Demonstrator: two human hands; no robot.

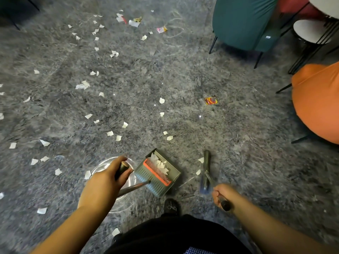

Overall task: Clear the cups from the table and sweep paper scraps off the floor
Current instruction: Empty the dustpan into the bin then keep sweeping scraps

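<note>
Left hand: the left hand [108,177] is wrapped round the dark top end of the dustpan handle [122,168], thumb and fingers curled about it
Right hand: the right hand [222,194] is clenched on the dark grip of the broom handle [224,203]; the hand and handle are blurred
Dustpan: the dustpan [159,172] rests on the floor just ahead of the left hand, its long metal handle slanting back toward that hand; an orange comb strip [157,172] runs across its grey teeth
Scraps collected: a small heap of white paper scraps [161,165] lies inside the pan, beyond the comb
Broom: the broom head [205,173] is down on the floor to the right of the dustpan, apart from it, with two white scraps touching or just beside its left edge
Floor: grey mottled carpet [183,79] strewn with white paper scraps [83,85], thickest to the left and far ahead; a few coloured wrappers lie far ahead
Red wrapper: a red and yellow wrapper [211,100] lies alone, well ahead of the broom
Chairs: a teal chair [244,21] stands at upper right, an orange chair [317,101] at the right edge
Foot: a dark shoe [171,206] shows between the two arms, just behind the dustpan
</note>
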